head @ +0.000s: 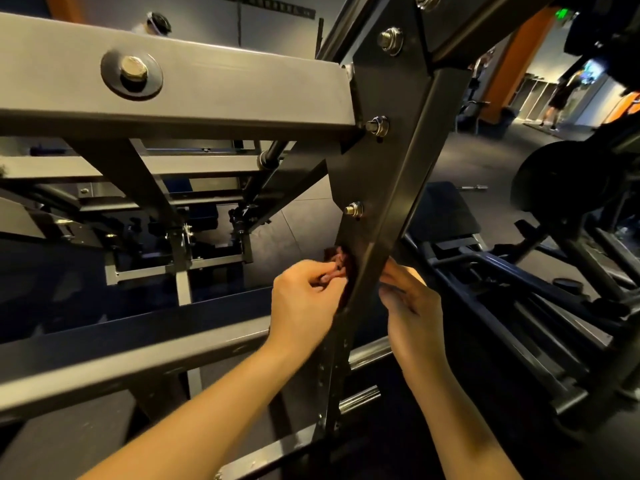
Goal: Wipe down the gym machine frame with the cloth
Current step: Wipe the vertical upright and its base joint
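Gym machine frame (388, 188): a dark slanted steel post that runs from the upper right down to the lower middle, bolted to a grey horizontal beam (207, 81) that crosses the upper left. Bolts (354, 209) with washers stud the left face of the post, and a row of small holes shows low on the same face. A second grey beam (114, 358) crosses lower left, behind the forearms. A weight plate (557, 181) and further dark bars lie to the right, on the grey floor (485, 157).

Left hand (304, 303): raised against the left face of the post, below the lowest bolt. Its fingers (329, 271) are curled shut, pinching a dark reddish-brown cloth (341, 263). The cloth is bunched between the fingertips and the post's left face, pressed against the metal; a small fold stands up above the knuckles, and a dark strip of it appears to run down along the post edge beside the palm.

Right hand (412, 306): on the opposite side of the post, at about the same height. Its fingers (393, 271) reach in behind the right edge of the post and are partly hidden by it; whether they grip the cloth or the metal cannot be told.
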Available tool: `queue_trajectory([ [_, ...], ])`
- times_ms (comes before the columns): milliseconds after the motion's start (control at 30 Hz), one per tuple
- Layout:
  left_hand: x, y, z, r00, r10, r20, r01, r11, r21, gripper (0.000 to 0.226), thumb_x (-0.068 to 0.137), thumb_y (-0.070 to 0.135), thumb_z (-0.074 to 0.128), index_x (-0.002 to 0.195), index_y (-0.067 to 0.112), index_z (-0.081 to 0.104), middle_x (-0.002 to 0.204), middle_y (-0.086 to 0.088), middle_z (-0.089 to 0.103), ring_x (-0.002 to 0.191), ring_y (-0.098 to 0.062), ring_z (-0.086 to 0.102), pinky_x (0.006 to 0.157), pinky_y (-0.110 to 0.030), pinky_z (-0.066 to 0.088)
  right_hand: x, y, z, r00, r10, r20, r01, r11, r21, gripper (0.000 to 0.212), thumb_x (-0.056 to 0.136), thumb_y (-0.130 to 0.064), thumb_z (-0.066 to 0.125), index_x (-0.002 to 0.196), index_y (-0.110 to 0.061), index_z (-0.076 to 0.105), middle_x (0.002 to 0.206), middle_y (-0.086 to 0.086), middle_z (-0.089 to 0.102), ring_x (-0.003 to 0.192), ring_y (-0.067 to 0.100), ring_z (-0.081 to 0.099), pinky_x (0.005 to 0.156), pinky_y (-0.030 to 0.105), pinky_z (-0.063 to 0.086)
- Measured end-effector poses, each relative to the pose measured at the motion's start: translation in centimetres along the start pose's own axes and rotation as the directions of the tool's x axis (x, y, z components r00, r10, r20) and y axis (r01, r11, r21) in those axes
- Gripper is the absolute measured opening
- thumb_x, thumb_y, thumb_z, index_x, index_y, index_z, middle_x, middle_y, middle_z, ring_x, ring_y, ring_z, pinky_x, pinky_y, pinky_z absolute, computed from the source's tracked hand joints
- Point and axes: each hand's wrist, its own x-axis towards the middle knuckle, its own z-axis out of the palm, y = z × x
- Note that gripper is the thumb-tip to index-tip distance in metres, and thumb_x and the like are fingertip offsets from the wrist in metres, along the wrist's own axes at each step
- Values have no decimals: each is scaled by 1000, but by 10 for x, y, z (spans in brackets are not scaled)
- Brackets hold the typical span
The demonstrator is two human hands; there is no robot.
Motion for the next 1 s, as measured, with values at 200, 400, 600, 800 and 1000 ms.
queue_trajectory([
  [200,10,15,8,995,29,-95,-40,992,-119,13,95,20,72,107,17,77,98,7,72,95,-5,70,81,-23,59,0,-1,0,1000,18,-4,-18,1000,7,34,98,6,54,100,-22,74,93,-10,73,88,5,69,76,14,53],
  [400,3,3,7,998,28,-49,-27,999,29,9,93,17,73,93,27,74,89,12,67,89,-2,67,76,-15,54,5,-3,-2,1000,-6,-21,6,1000,-17,36,98,4,55,94,-27,74,87,-4,70,78,13,67,70,17,53],
  [600,-3,10,18,981,157,-112,-151,987,56,16,92,10,73,108,13,75,101,10,65,100,-7,66,82,-19,56,5,-5,-5,999,-40,17,40,999,-26,33,98,2,57,95,-26,74,89,-7,72,81,12,68,73,20,53],
  [800,-6,1,9,995,85,-47,-81,994,77,9,93,13,72,100,18,77,94,14,65,94,-5,66,78,-18,54,5,-2,-3,998,-54,28,55,998,-20,32,98,4,58,101,-23,75,95,-8,74,92,9,71,81,20,55],
  [1000,20,10,11,993,-13,-116,12,1000,-3,13,95,16,70,97,28,74,91,12,69,93,-5,69,81,-20,57,6,-2,-2,997,-68,23,68,998,-18,31,97,6,57,105,-18,76,100,-8,76,99,7,72,84,22,57],
])
